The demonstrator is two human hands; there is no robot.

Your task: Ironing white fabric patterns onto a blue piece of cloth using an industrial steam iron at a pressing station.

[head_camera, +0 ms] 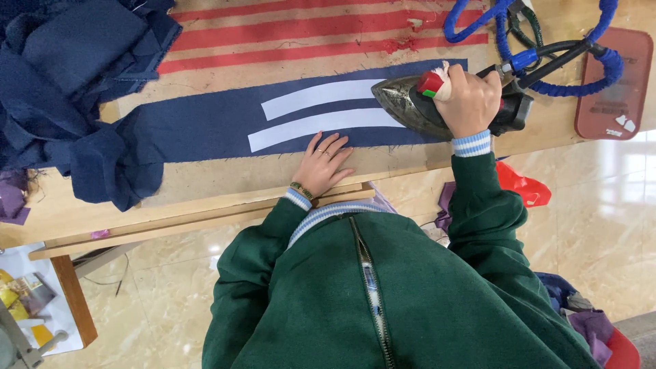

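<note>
A navy fabric strip (pixel 205 123) lies flat along the wooden table (pixel 205 184), with two white interfacing strips (pixel 321 109) on it. My right hand (pixel 471 99) grips the handle of a dark steam iron (pixel 410 102) whose tip rests on the right ends of the white strips. My left hand (pixel 324 164) lies flat, fingers spread, on the near edge of the navy strip, just below the lower white strip. Both arms wear green sleeves with striped cuffs.
A heap of navy cloth (pixel 68 82) fills the table's left end. Red-striped padding (pixel 307 34) lies behind the strip. Blue coiled hose (pixel 547 61) and a reddish iron rest (pixel 615 82) sit at right. Scraps and a red bag (pixel 519 184) lie on the tiled floor.
</note>
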